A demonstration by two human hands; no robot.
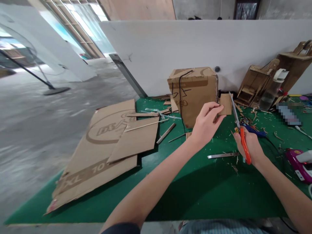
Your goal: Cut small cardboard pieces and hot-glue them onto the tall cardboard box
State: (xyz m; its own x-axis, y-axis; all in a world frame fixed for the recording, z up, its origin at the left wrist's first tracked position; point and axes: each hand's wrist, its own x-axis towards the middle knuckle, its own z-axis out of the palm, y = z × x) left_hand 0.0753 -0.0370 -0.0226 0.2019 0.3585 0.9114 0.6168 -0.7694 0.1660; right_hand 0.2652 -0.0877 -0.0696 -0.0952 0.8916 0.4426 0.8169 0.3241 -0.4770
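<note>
Between the thumb and fingers of my left hand (206, 122) is a small rectangular piece of cardboard (226, 104), raised above the green table. My right hand (251, 146) grips a pair of scissors (244, 146) with orange handles. Their blades point up and away, along the right edge of the piece; whether they touch it I cannot tell. Just behind my left hand stands a cardboard box (198, 94) with a black cord over its front. Below my hands a flat metal-coloured utility knife or blade (223, 155) lies on the table.
Flat cardboard sheets (107, 130) cover the left side of the green table (195, 195). At the right are a water bottle (273, 89), a phone (289, 113), a blue-handled tool (254, 131) and a magenta device (298, 165). Wooden or cardboard constructions (255, 81) lean by the white partition. Scraps litter the surface.
</note>
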